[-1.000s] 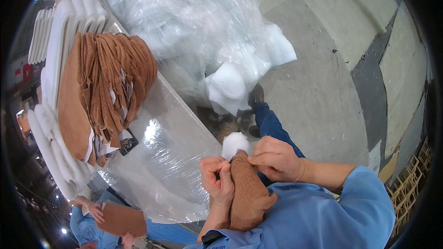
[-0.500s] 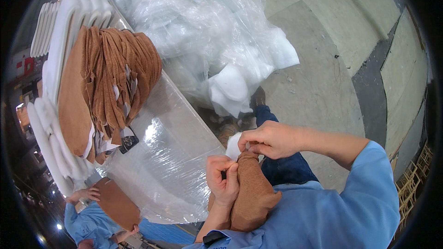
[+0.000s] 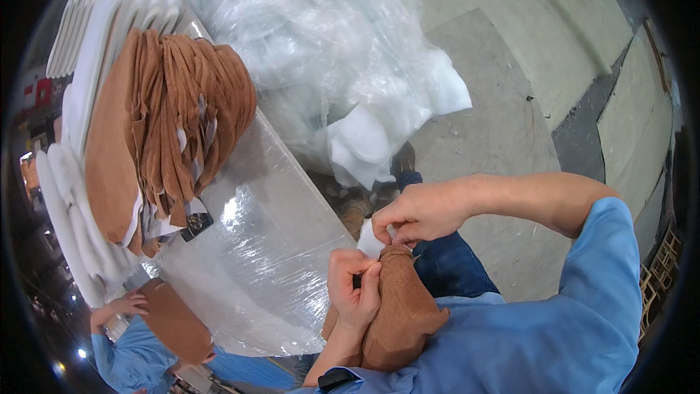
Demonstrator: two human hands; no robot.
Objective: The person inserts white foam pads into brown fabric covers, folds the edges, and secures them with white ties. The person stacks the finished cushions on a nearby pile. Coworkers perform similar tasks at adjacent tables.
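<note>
Evidently, the work is at the gathered far edge of the brown fabric piece [image 3: 402, 303], which rests against the person's blue shirt [image 3: 539, 328], to the right of the film-covered table [image 3: 273, 248]. The left hand [image 3: 355, 288] is curled nearly closed, with thumb and forefinger pinching the left side of this edge. The right hand [image 3: 429, 210] also makes a pinch, its fingers bent down at the far end; whether it has the rim only, or also the white padding [image 3: 370, 241] just beside it, I cannot tell. For doing this step well, I would advise a firm left pinch and small, even pulls with the right, so that the cloth does not twist and the padding does not bunch. The right fingertips are hard to make out, and the inside of the fabric piece is not visible. Some of the piece is also hidden behind the left wrist. At the near left, a co-worker [image 3: 131, 354] is only partly in sight behind a brown panel [image 3: 175, 321].
</note>
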